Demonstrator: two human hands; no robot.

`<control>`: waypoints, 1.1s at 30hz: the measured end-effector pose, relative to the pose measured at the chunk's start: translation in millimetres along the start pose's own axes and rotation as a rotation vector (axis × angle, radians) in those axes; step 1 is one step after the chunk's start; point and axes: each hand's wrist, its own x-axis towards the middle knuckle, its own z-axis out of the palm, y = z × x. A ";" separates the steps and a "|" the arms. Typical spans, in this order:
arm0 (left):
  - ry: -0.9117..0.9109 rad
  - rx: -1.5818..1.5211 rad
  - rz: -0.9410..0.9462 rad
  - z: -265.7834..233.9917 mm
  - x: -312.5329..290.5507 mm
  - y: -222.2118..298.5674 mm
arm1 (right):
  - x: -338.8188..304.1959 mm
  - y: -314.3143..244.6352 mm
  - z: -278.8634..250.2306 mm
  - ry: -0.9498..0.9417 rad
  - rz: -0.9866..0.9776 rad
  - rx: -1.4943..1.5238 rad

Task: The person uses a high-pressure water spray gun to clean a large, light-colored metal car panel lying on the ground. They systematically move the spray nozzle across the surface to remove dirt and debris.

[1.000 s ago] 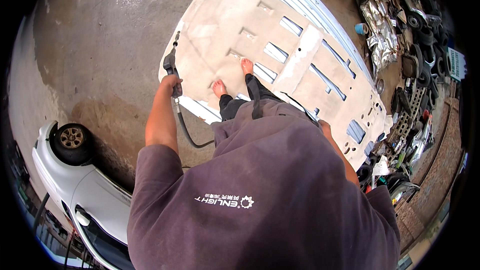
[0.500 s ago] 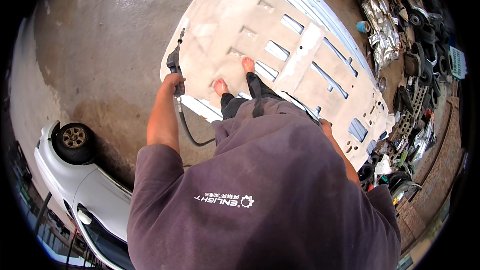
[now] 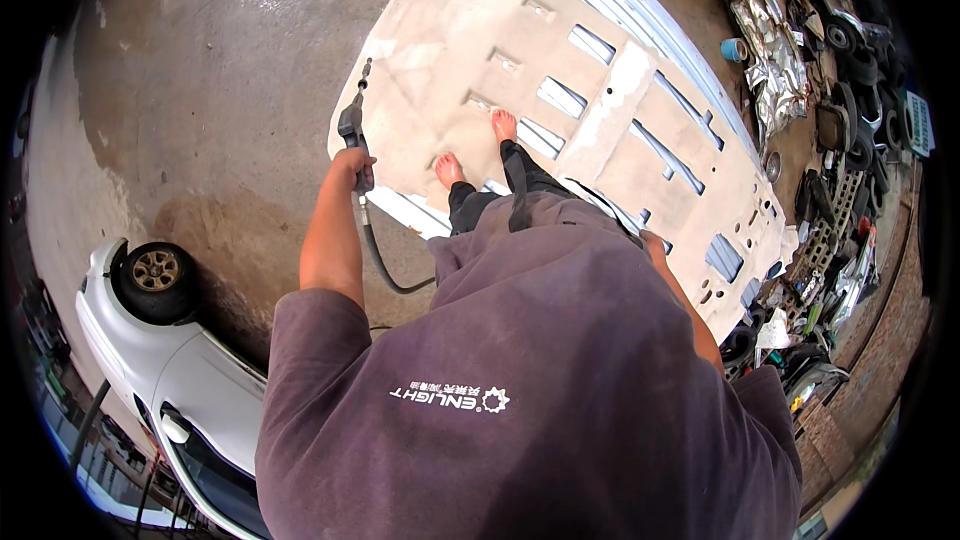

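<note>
My left hand [image 3: 354, 162] is closed around the grip of a dark pistol-shaped hose gun [image 3: 350, 122]. Its thin nozzle points away from me, over the left edge of a big beige panel [image 3: 440, 50]. From the foot of the grip a black hose [image 3: 376, 258] curves back toward my shirt. At my right side, my right hand [image 3: 654, 242] is low by the waist, beside the panel's slots. My body hides most of it, and whether it holds anything does not show. My bare feet [image 3: 449, 169] rest on the panel.
White ribbed sheet metal [image 3: 640, 5] lies under the panel. Behind me to the left stands a white car [image 3: 200, 370] with its front wheel [image 3: 157, 268]. Scrap, tyres [image 3: 862, 148], crumpled foil-like metal [image 3: 768, 50] and a blue can [image 3: 734, 50] line the right. The concrete floor looks wet.
</note>
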 end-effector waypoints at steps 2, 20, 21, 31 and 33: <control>-0.008 0.003 -0.012 4.9 -2.3 2.0 | -1.7 23.7 13.9 0.013 0.014 0.073; -0.020 -0.028 0.004 -2.4 0.6 -0.8 | 13.4 36.7 26.8 -0.047 0.049 0.196; -0.025 -0.042 0.005 -2.5 -0.6 -0.2 | 16.9 39.7 29.1 -0.058 0.058 0.222; -0.058 -0.013 -0.001 8.4 -17.1 -0.6 | 15.4 33.3 25.1 -0.010 -0.022 0.135; -0.046 -0.012 -0.002 12.0 -17.0 -0.4 | 10.1 27.6 21.9 0.009 -0.021 0.189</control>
